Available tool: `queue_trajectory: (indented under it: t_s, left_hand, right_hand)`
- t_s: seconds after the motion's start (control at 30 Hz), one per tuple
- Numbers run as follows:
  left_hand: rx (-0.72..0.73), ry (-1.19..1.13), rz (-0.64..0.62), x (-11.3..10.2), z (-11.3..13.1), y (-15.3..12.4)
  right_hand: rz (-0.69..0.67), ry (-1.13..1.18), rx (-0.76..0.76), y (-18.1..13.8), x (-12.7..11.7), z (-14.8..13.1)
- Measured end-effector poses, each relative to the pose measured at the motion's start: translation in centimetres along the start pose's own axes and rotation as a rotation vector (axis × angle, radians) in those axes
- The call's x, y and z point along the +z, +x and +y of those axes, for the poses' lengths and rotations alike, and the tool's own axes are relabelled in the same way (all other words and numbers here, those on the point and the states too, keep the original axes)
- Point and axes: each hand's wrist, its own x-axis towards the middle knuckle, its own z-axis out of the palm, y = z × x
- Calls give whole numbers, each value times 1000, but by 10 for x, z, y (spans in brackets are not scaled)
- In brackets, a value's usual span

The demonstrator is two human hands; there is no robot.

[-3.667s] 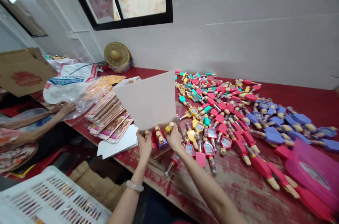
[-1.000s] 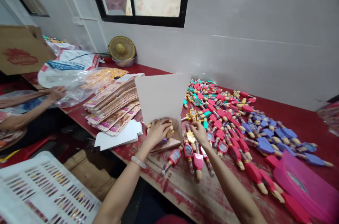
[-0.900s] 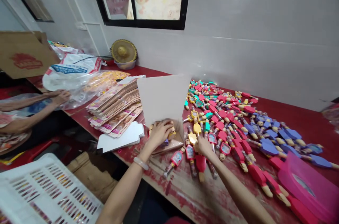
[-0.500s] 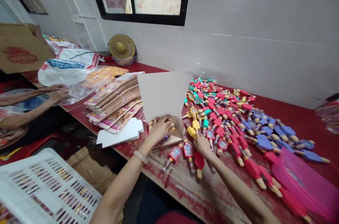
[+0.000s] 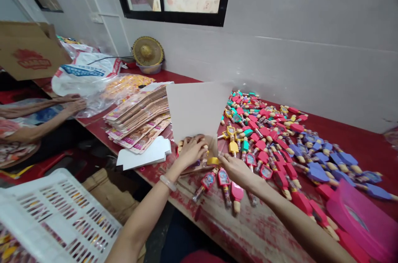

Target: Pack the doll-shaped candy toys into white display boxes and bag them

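My left hand (image 5: 191, 150) rests curled over several small toys packed inside an open pale cardboard box (image 5: 199, 107), whose lid stands upright. My right hand (image 5: 234, 166) pinches a yellow toy (image 5: 213, 160) at the box's right edge. Beside it lie red-capped toys (image 5: 222, 177) and a pink one (image 5: 236, 192). A big heap of red, blue, yellow and teal toys (image 5: 280, 147) covers the red table (image 5: 261, 230) to the right.
A stack of printed flat cartons (image 5: 138, 116) and white folded blanks (image 5: 144, 156) lie left of the box. Another person's hand (image 5: 74, 104) holds plastic bags at the far left. A white crate (image 5: 52, 221) sits below the table edge, a pink lid (image 5: 360, 217) at the right.
My right hand picked a yellow toy from the heap and brought it left to the box's edge. My left hand stayed on the toys in the box.
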Motion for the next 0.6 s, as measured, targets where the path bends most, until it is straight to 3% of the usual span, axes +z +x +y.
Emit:
queue_trajectory:
  t_s: [0.27, 0.47, 0.6]
  left_hand:
    - [5, 34, 17, -2, 3, -2]
    - [8, 54, 14, 0, 0, -1]
    - [-21, 31, -2, -2, -1, 0]
  right_hand:
    - [-120, -162, -316, 18, -22, -22]
    - [-210, -55, -203, 64, -12, -28]
    - [-80, 378, -71, 64, 14, -14]
